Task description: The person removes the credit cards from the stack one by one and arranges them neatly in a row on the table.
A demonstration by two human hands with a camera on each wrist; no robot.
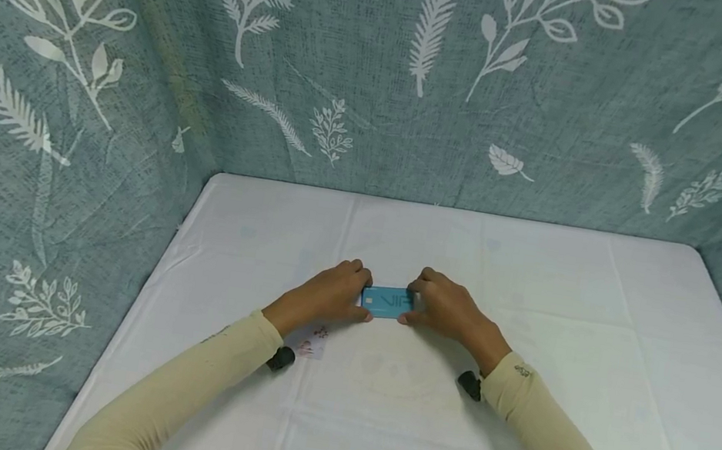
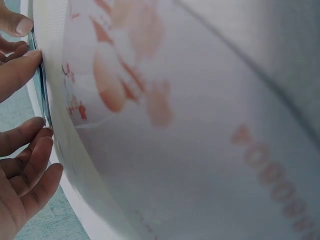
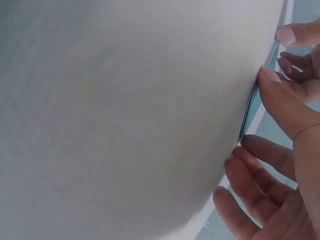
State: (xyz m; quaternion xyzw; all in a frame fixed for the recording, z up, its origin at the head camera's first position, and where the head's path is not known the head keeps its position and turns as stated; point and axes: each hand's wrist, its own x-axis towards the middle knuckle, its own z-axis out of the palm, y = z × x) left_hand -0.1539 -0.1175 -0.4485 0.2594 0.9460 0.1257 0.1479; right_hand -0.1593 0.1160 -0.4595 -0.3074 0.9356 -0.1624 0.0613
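Note:
A blue card (image 1: 387,302) with VIP lettering, upside down in the head view, and a small chip mark lies between the two hands near the middle of the white table. My left hand (image 1: 338,292) pinches its left end, thumb on the near edge and fingers at the far edge. At the right end, my right hand (image 1: 450,307) pinches it the same way. Seen nearly edge-on, the card (image 3: 251,102) is a thin dark and blue line in the right wrist view. Whether it is one card or several stacked cannot be told.
A small paper piece (image 1: 313,344) with a reddish print lies by the left wrist; printed paper (image 2: 195,130) fills much of the left wrist view, blurred. Dark wrist devices (image 1: 281,358) sit under both wrists. A leaf-patterned teal curtain (image 1: 384,73) stands behind the white table (image 1: 569,287).

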